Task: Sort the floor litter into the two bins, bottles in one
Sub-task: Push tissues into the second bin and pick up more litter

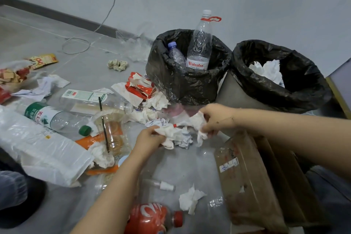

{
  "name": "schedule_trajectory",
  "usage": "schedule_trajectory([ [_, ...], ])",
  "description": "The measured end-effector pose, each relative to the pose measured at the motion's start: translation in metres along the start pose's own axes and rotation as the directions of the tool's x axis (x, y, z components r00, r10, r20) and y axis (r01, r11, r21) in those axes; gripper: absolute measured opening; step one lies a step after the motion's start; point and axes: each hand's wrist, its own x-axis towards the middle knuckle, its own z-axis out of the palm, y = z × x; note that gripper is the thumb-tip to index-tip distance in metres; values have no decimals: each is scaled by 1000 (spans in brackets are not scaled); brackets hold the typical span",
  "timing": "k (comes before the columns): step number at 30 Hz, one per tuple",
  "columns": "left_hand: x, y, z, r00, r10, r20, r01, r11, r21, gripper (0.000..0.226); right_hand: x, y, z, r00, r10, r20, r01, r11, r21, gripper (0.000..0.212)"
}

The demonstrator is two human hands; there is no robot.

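- Near edge of floor: red soda bottle [152, 218] and small spray bottle [158, 185] lie unsorted, beside a loose tissue [190, 200]
- Left hand [149, 138] grip pinching crumpled tissue wad [171, 135]; right hand [216, 118] grip pinching white tissue [199, 122]; judged gathering paper for one trip
- Left side of floor: clear bottles, plastic cup [111, 131] remaining
- Far, by wall: left bin [190, 81] holds two bottles; right bin [296, 89] holds tissue, likely destination

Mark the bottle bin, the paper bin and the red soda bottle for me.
bottle bin [190, 89], head view, front of its black liner
paper bin [303, 91], head view, liner's right side
red soda bottle [150, 218], head view, its red label
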Motion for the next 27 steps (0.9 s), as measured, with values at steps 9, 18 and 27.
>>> schedule_trajectory([
  [9, -35, 76, 21, 974, 17, 225, 81, 904, -420, 27, -66, -17, -26, 975, -96, -199, 164, 918, 362, 19],
  [18, -51, 84, 51, 906, 41, 420, 216, 810, -545, 32, -67, 11, 3, 873, -174, -456, 317, 913, 258, 15],
  [27, -51, 72, 50, 944, 41, 326, 144, 840, -523, 23, -62, 9, 0, 971, -207, -123, 229, 953, 199, 48],
])
